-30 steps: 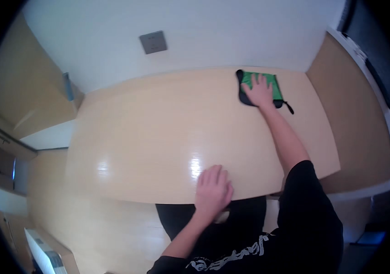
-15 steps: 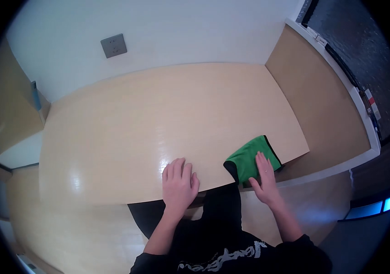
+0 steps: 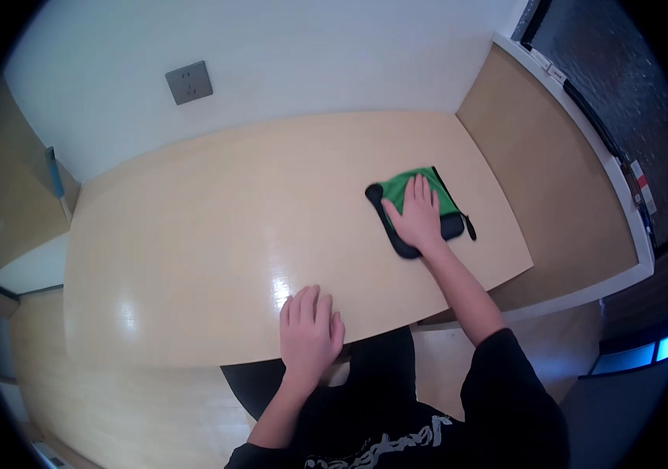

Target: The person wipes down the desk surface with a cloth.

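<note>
A green cloth with black edging and a dark underside lies folded on the right part of the wooden tabletop. A short black loop or tag sticks out at its right side. On top of the cloth, my right hand lies flat with its fingers stretched forward and the thumb apart, covering the cloth's middle. Near the front edge of the tabletop rests my left hand, its fingers loosely extended and holding nothing.
Behind the tabletop rises a white wall with a grey power socket. A wooden side panel with a white rim borders the right. At the left, a blue-topped strip stands against another panel.
My right hand and the cloth have moved away from the front edge, forward and slightly left; more of the cloth's dark underside shows. My left hand has barely moved.
</note>
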Motion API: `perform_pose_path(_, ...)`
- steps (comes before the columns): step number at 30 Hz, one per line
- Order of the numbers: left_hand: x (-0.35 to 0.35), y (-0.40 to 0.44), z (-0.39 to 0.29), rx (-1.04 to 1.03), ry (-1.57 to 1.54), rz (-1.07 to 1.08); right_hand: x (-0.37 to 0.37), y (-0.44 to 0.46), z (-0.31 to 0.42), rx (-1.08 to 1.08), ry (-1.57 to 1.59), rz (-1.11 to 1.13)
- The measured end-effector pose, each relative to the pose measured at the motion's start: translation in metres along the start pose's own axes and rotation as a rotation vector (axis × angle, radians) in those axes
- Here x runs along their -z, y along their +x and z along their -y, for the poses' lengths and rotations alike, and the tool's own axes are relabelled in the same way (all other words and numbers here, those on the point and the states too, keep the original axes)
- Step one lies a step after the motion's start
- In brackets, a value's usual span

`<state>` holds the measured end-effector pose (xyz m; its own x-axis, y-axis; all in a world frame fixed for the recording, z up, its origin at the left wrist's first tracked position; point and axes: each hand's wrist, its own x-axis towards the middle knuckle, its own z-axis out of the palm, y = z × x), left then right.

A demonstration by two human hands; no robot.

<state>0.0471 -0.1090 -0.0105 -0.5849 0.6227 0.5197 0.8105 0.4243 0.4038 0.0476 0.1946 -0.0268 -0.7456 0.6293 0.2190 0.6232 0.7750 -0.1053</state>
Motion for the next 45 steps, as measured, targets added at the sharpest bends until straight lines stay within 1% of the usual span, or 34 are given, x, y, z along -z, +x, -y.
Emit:
perform_pose_path(7,-0.002,0.003,0.0,0.001,0.041,0.009,-0.023,0.147,0.015,-0.141,0.016,-0.002)
perform_pose_path(10,0.005,0.006,-0.001,0.01,0.051,0.068,-0.034,0.195,0.016,-0.286,0.006,-0.014)
perform_pose_path(11,0.006,0.007,0.0,0.007,0.061,0.062,-0.037,0.209,0.015,-0.282,0.017,-0.02)
perform_pose_path(13,0.007,0.007,-0.001,0.01,0.068,0.091,-0.039,0.23,0.013,-0.379,-0.024,0.022)
perform_pose_path(18,0.006,0.005,-0.003,0.014,0.077,0.06,-0.04,0.236,0.01,-0.382,-0.023,0.024)
perform_pose_path(19,0.006,0.005,-0.004,0.02,0.075,0.051,-0.039,0.231,0.007,-0.38,-0.021,0.018)
perform_pose_path(21,0.004,0.004,-0.003,0.023,0.071,0.039,-0.038,0.212,-0.001,-0.267,0.031,0.024)
perform_pose_path(23,0.0,0.003,-0.002,0.019,0.044,0.003,-0.034,0.18,-0.01,-0.164,0.017,0.021)
perform_pose_path(28,0.003,0.002,-0.003,0.011,0.009,0.003,-0.003,0.047,-0.043,0.026,-0.002,0.061)
perform_pose_path(33,0.003,0.001,-0.003,0.007,-0.016,-0.009,0.042,-0.096,-0.067,0.109,0.015,0.089)
perform_pose_path(36,0.003,0.001,-0.003,-0.003,0.004,-0.017,0.064,-0.153,-0.07,0.078,0.02,0.149)
perform_pose_path(37,0.004,0.001,-0.004,-0.002,0.001,-0.015,0.072,-0.163,-0.068,0.076,0.018,0.151)
perform_pose_path(40,0.005,0.001,-0.003,-0.005,0.001,0.004,0.098,-0.18,-0.06,-0.011,0.031,0.328)
perform_pose_path(41,0.005,0.001,-0.003,-0.004,-0.001,0.007,0.097,-0.173,-0.063,-0.012,0.034,0.331)
perform_pose_path(43,0.005,0.001,-0.002,-0.003,-0.001,0.017,0.084,-0.153,-0.07,-0.103,0.163,0.26)
perform_pose_path(44,0.005,0.001,-0.003,-0.001,0.0,0.024,0.067,-0.142,-0.07,-0.068,0.018,0.201)
perform_pose_path(45,0.004,0.002,-0.003,0.0,0.0,0.028,0.055,-0.127,-0.068,-0.072,0.017,0.206)
